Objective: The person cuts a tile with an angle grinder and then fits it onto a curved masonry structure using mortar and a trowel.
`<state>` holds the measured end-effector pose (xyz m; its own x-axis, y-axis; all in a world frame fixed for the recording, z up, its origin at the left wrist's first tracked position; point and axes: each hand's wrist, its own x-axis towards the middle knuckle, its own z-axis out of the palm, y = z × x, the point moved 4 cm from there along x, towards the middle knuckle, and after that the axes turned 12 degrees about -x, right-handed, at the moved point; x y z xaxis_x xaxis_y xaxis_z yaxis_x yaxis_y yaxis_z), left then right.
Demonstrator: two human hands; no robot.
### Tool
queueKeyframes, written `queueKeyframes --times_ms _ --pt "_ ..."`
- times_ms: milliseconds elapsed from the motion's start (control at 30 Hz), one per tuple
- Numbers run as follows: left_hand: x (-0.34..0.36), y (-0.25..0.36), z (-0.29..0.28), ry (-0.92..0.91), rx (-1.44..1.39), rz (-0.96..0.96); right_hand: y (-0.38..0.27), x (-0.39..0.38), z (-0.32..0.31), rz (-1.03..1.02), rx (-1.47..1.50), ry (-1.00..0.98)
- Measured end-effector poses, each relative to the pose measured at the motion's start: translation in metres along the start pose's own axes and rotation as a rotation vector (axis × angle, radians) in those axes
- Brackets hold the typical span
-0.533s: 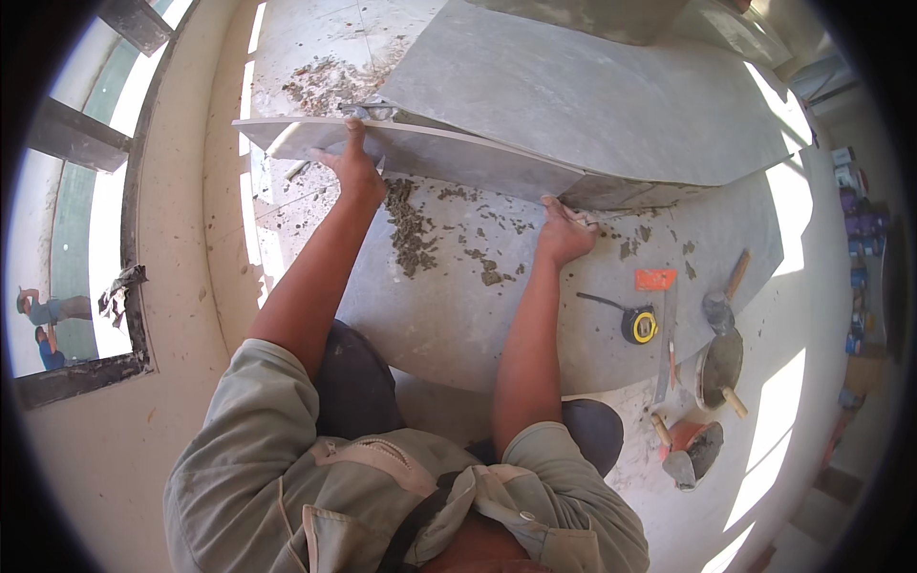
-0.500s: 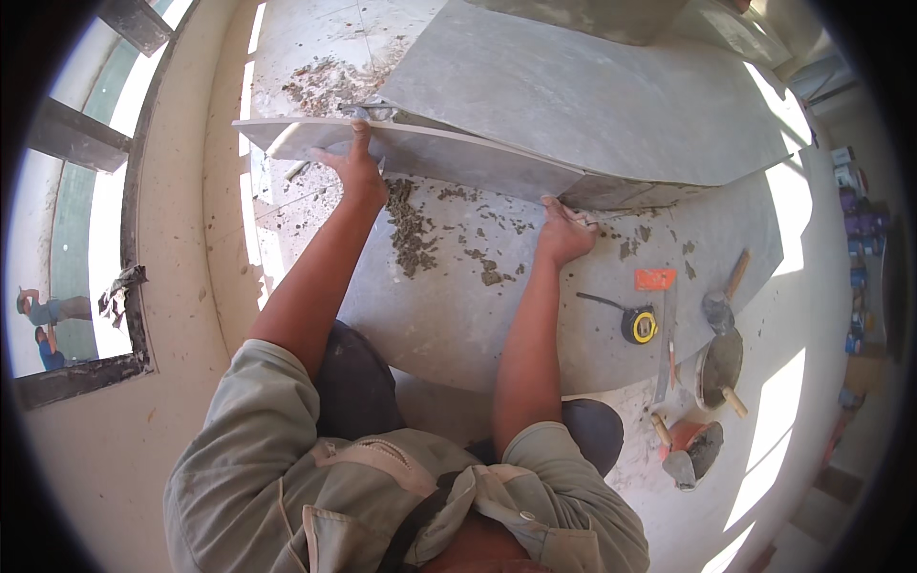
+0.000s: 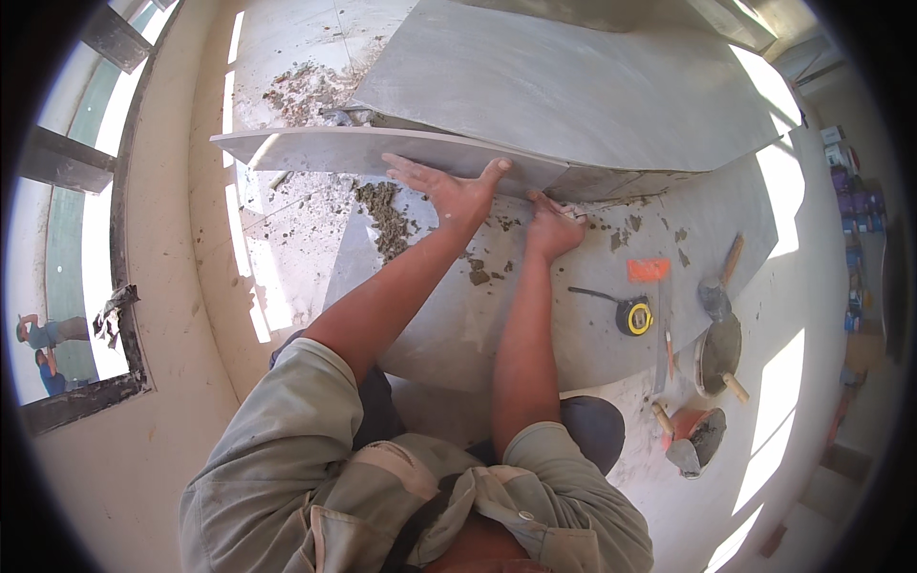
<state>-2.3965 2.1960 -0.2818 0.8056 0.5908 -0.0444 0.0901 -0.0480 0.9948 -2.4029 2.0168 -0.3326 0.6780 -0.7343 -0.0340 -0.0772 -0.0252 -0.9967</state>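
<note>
In the head view, the long grey tile strip (image 3: 315,150) stands on edge just beyond both hands, its long axis running left to right along the front of the large slab (image 3: 573,95). The left hand (image 3: 462,201) spreads its fingers wide along the strip's face, thumb by its top edge. The right hand (image 3: 556,229), nearer the strip's right end, is curled low; whether it grips anything, I cannot tell.
</note>
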Motion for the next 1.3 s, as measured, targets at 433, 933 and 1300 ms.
queueKeyframes --times_ms 433,933,1300 --pt "-0.001 -0.002 0.008 0.149 0.016 0.105 0.005 -0.002 0.0 0.022 0.06 -0.069" --pt "-0.008 -0.01 0.031 0.033 0.366 0.049 -0.016 -0.01 -0.008 -0.118 -0.249 0.051" --pt "-0.011 -0.004 0.029 0.053 0.231 0.037 -0.014 -0.005 -0.031 -0.121 -0.207 -0.231"
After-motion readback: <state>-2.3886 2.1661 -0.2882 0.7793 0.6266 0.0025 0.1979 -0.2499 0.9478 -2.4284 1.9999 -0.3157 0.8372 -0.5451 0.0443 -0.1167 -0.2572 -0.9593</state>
